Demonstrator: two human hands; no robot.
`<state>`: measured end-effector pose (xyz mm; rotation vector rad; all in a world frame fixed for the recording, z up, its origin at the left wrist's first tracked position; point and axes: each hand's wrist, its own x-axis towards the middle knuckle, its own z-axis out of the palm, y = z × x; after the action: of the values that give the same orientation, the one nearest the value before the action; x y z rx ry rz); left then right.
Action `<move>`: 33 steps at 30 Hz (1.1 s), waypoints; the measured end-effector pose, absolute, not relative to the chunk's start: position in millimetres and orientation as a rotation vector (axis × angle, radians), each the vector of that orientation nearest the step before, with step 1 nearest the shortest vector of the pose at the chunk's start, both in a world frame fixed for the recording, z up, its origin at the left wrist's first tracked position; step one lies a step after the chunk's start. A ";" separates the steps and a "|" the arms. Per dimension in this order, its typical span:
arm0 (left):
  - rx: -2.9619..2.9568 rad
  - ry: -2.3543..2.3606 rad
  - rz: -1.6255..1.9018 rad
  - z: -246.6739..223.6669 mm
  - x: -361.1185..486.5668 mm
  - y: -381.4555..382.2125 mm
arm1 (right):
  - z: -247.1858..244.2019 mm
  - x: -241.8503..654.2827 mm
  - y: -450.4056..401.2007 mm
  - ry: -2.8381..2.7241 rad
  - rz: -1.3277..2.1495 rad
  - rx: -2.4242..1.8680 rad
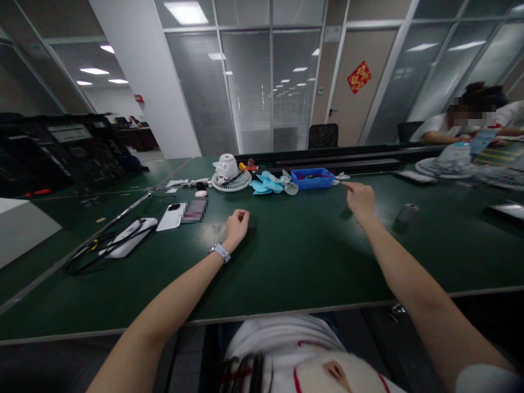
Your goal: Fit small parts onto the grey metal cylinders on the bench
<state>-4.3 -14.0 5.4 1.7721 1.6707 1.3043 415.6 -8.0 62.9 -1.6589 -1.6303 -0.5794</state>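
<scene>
The dark green, flat-topped table [295,262] spans the scene. At its far side, the white plastic fan body [226,167] stands over a round white grille, left of the pale blue plastic fan blades [266,184]. Right of these lies the bright blue rectangular plastic tray [313,184], its long axis running left to right. The right hand [361,201] is the nearer one, just right of the tray's right end and slightly nearer the person; the tray lies to its left. The left hand [237,226] rests well apart, near and left, its fingers loosely curled with nothing visible in them; whether they enclose anything, I cannot tell. The right hand's fingers are bent, one side stretching toward the small whitish scrap [342,176]; whether they grip something thin is too blurred to tell. The small pieces inside the tray are hard to make out.
</scene>
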 end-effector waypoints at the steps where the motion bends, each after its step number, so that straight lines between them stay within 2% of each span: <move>1: 1.772 1.668 1.307 5.3 -4.1 -13.8 | 61.8 434.0 -7.4 -1.565 -0.580 -1.711; 5: 1.773 1.658 1.321 6.3 -3.7 -14.1 | 48.7 468.0 -6.1 -1.444 -0.499 -1.822; 33: 1.779 1.654 1.300 6.2 -5.0 -14.9 | 21.6 463.9 3.6 -1.338 -0.384 -1.800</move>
<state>-5.0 -14.9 6.2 1.7791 1.6536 1.2997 463.9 3.6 21.6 -1.8003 -1.3376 -0.3840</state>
